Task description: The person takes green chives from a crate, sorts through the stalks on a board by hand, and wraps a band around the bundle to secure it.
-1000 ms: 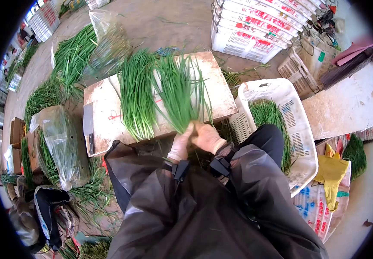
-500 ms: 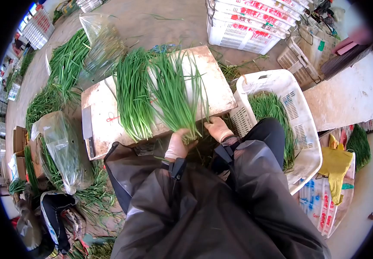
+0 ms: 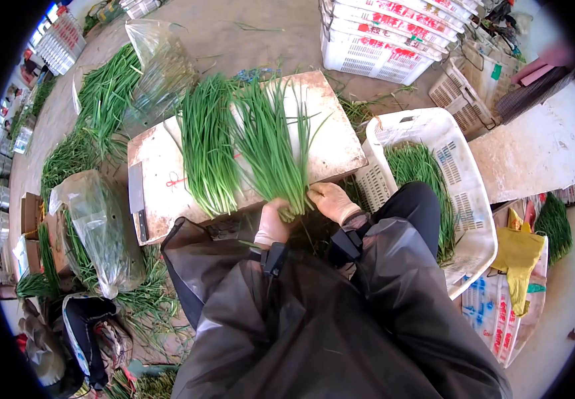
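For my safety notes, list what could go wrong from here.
Leaves splaying from the right bundle might bend or snag. The left bundle lies so close that the two could mingle. The knife lies along the left edge of the board, where a bump might knock it off.

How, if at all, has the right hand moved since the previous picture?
Yes: against the white worktop, the right hand shifted slightly left, closer to the held garlic chives.

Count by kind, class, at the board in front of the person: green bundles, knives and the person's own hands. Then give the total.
Green bundles: 2 (left bundle, right bundle)
Knife: 1
Hands: 2 (left hand, right hand)
Total: 5
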### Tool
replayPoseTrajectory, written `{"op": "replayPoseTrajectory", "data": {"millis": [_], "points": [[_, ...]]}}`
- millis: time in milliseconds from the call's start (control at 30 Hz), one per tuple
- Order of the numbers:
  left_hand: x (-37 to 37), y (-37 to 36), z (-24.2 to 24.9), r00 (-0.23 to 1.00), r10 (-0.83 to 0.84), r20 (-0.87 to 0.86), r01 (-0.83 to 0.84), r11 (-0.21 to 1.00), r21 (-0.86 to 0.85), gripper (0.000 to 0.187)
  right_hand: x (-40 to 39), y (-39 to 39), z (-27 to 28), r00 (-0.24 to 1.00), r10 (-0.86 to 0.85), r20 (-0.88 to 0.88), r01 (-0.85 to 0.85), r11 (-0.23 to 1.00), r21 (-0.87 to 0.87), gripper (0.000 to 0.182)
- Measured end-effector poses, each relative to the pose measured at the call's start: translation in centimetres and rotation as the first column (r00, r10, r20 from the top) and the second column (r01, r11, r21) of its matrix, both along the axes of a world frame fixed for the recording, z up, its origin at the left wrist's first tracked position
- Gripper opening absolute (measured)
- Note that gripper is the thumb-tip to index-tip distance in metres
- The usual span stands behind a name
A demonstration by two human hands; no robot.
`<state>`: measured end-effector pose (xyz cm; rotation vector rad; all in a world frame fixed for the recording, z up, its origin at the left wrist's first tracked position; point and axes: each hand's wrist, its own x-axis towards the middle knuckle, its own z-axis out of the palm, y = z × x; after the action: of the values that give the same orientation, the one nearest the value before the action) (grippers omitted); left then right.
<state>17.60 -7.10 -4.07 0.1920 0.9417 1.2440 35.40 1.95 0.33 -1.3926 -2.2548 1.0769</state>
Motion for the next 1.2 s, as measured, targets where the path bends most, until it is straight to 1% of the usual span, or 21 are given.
{"op": "replayPoseTrajectory", "data": {"millis": [100, 200, 233, 333, 367, 467, 500, 600, 633, 700, 733, 767, 867, 900, 1000, 1100, 1200], "points": [[0.4, 0.5, 3.0, 0.982, 0.104, 0.16, -0.085, 0.988, -0.126, 0.027, -0.5, -0.4, 1.1, 0.996, 0.038, -0.086, -0.046, 0.994, -0.099, 0.035], [1.0, 0.9, 4.7, 0.954, 0.109, 0.281, -0.076, 0.989, -0.125, 0.027, -1.5, -1.0, 1.4, 0.993, 0.101, -0.064, -0.097, 0.994, 0.05, 0.034], [1.1, 0.9, 3.7, 0.932, 0.041, 0.361, -0.035, 0.999, -0.024, 0.03, -1.8, -1.1, 1.5, 0.987, 0.153, 0.055, -0.159, 0.978, 0.135, 0.034], [0.9, 1.1, 2.0, 0.97, -0.01, 0.241, 0.028, 0.997, -0.07, 0.031, -2.2, -1.2, 1.9, 0.966, 0.205, 0.157, -0.224, 0.967, 0.117, 0.037], [1.1, 1.2, 1.7, 0.964, 0.015, 0.266, 0.007, 0.997, -0.081, 0.027, -2.0, -1.1, 2.2, 0.954, 0.169, 0.247, -0.201, 0.974, 0.11, 0.043], [1.3, 1.4, 2.2, 0.945, 0.008, 0.327, 0.009, 0.999, -0.051, 0.026, -1.4, -1.1, 3.8, 0.955, -0.028, 0.296, -0.018, 0.988, 0.152, 0.047], [1.5, 1.5, 2.4, 0.933, 0.021, 0.358, -0.007, 0.999, -0.038, 0.027, -1.3, -1.1, 4.3, 0.954, -0.047, 0.298, -0.003, 0.986, 0.167, 0.05], [1.4, 1.6, 3.1, 0.914, -0.013, 0.405, 0.023, 1.0, -0.02, 0.028, -1.0, -1.7, 5.7, 0.946, -0.161, 0.282, 0.085, 0.961, 0.262, 0.049], [1.4, 1.6, 3.3, 0.916, 0.013, 0.402, 0.006, 0.999, -0.046, 0.029, -0.8, -1.9, 5.1, 0.963, -0.16, 0.218, 0.084, 0.944, 0.32, 0.037], [1.5, 1.6, 3.6, 0.917, 0.065, 0.393, -0.028, 0.995, -0.098, 0.031, -0.8, -2.7, 5.3, 0.995, -0.055, 0.078, 0.018, 0.909, 0.415, 0.027], [1.5, 1.6, 3.1, 0.911, 0.056, 0.408, -0.027, 0.997, -0.077, 0.03, -0.8, -3.1, 5.5, 1.0, 0.004, 0.011, -0.009, 0.885, 0.466, 0.023], [1.4, 1.7, 2.3, 0.906, 0.048, 0.421, -0.026, 0.998, -0.057, 0.03, -0.9, -3.7, 5.6, 0.997, 0.05, 0.05, -0.068, 0.861, 0.504, 0.02], [1.4, 1.7, 1.5, 0.892, 0.049, 0.449, -0.049, 0.999, -0.011, 0.03, -1.7, -4.6, 5.3, 0.986, 0.126, 0.108, -0.165, 0.82, 0.549, 0.023], [1.4, 1.7, 1.5, 0.888, 0.053, 0.456, -0.06, 0.998, 0.001, 0.03, -2.0, -4.8, 5.2, 0.976, 0.098, 0.193, -0.193, 0.798, 0.57, 0.024], [1.2, 1.6, 1.0, 0.864, -0.036, 0.502, 0.006, 0.998, 0.061, 0.032, -2.8, -5.2, 5.1, 0.97, 0.046, 0.239, -0.179, 0.799, 0.574, 0.023], [1.0, 1.7, 0.0, 0.875, 0.018, 0.484, -0.019, 1.0, -0.003, 0.034, -2.3, -4.5, 3.3, 0.99, 0.111, 0.085, -0.139, 0.85, 0.508, 0.021], [1.1, 1.7, 0.2, 0.879, 0.035, 0.476, -0.037, 0.999, -0.006, 0.035, -1.9, -4.1, 2.6, 0.985, 0.168, 0.026, -0.164, 0.904, 0.395, 0.018]]}}
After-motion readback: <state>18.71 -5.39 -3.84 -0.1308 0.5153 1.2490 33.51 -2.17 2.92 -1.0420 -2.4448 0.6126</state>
